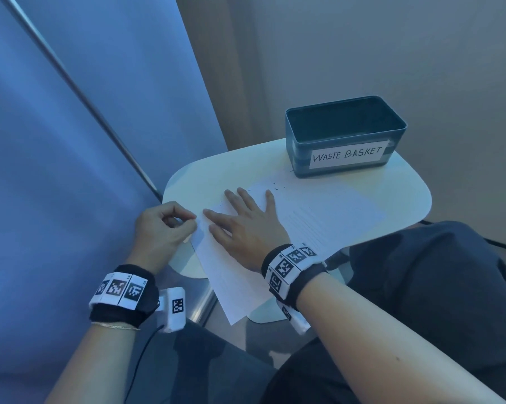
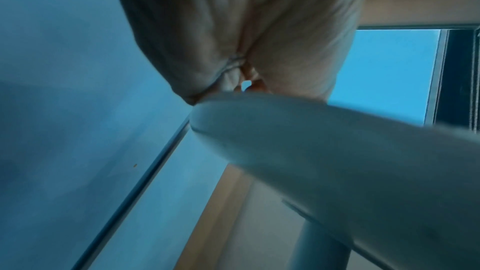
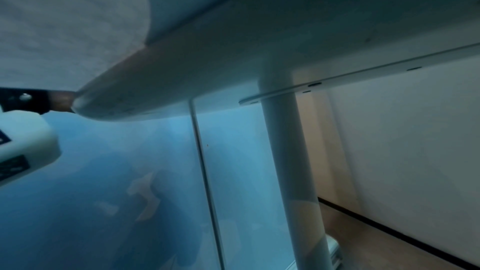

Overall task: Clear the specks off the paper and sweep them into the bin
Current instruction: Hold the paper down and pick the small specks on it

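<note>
Fingers (image 1: 231,199) flat on one paper (image 1: 318,217), one bin (image 1: 345,135), scattered specks (image 1: 275,186)

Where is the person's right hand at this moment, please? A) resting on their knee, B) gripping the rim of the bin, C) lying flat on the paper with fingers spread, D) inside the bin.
C: in the head view the right hand lies flat with fingers spread on the paper, well short of the bin, while the left hand pinches the paper's edge.
</note>
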